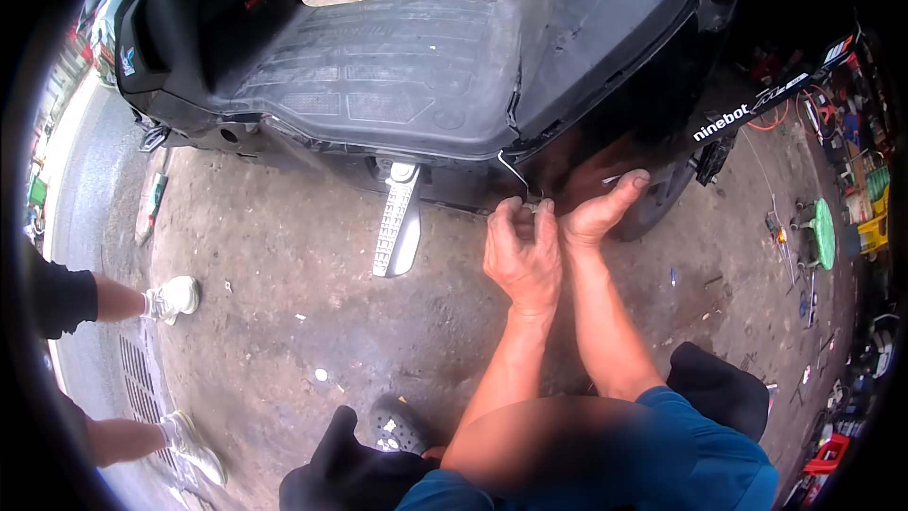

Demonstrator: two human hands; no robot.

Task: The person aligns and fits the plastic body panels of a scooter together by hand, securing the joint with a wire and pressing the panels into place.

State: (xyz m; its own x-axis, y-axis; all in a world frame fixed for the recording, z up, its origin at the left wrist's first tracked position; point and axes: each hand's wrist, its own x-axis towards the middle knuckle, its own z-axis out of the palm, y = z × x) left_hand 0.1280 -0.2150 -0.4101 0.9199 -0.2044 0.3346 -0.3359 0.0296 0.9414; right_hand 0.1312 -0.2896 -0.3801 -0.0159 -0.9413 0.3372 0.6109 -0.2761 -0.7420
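A black scooter [416, 85] spans the upper part of the frame, its flat footboard facing up and its rear wheel [670, 197] to the right of centre. A silver footrest [397, 218] juts down from its near side, just left of centre. A bar [747, 118] at upper right reads "ninebot".

At the centre, a thin bent wire [513, 167] hangs from the scooter's lower edge. The left hand [523, 251] is at its lower end, thumb and fingertips drawn close together; what lies between them is too small to tell. The right hand [598, 218] is just beside it on the right, below the scooter's dark side, with one digit stretched toward upper right; its other fingers are hidden, so I cannot tell whether it grips anything.

Both bare forearms rise from blue sleeves [719, 440] at lower right. A dark clog [397, 424] shows at bottom centre. At lower left, another person's legs [123, 298] end in white shoes [175, 300], near a drain grate [140, 378]. A green stool [824, 235] is at the right.
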